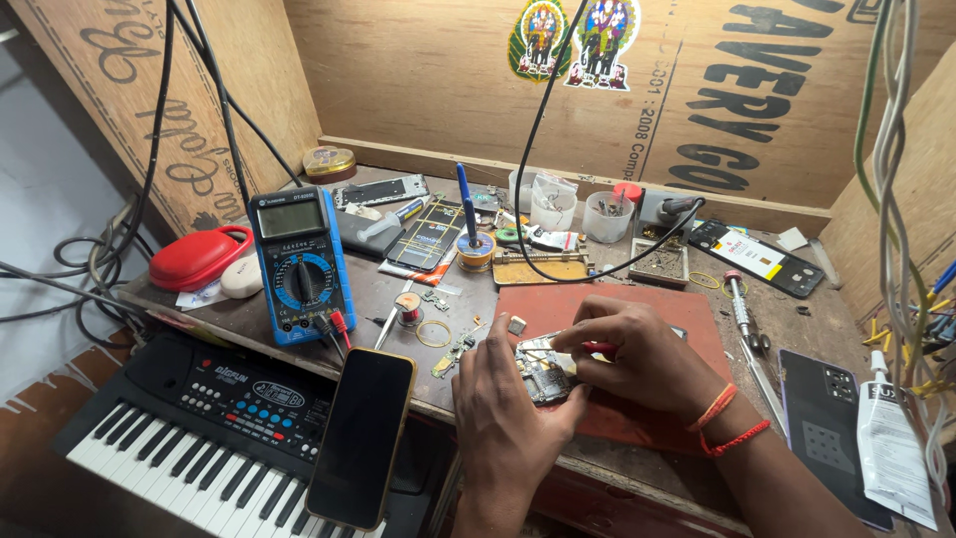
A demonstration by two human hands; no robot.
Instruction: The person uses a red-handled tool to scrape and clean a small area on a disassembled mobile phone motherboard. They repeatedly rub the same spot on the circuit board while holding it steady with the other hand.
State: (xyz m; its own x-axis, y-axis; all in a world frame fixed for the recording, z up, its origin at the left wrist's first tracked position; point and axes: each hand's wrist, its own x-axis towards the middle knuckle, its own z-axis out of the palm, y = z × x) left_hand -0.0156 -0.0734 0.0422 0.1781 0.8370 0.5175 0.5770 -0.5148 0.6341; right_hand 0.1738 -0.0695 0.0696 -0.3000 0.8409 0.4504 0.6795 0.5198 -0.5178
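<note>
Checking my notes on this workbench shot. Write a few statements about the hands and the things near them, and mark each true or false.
1. The left hand steadies a small circuit board on the red mat. True.
2. The right hand pinches a red-handled tool at the board. True.
3. The blue multimeter stands right of the mat. False: it stands to the left.
4. The dark phone lies on the keyboard, screen lit. False: the screen is dark.
5. The right wrist is bare. False: it wears orange-red thread bands.
</note>
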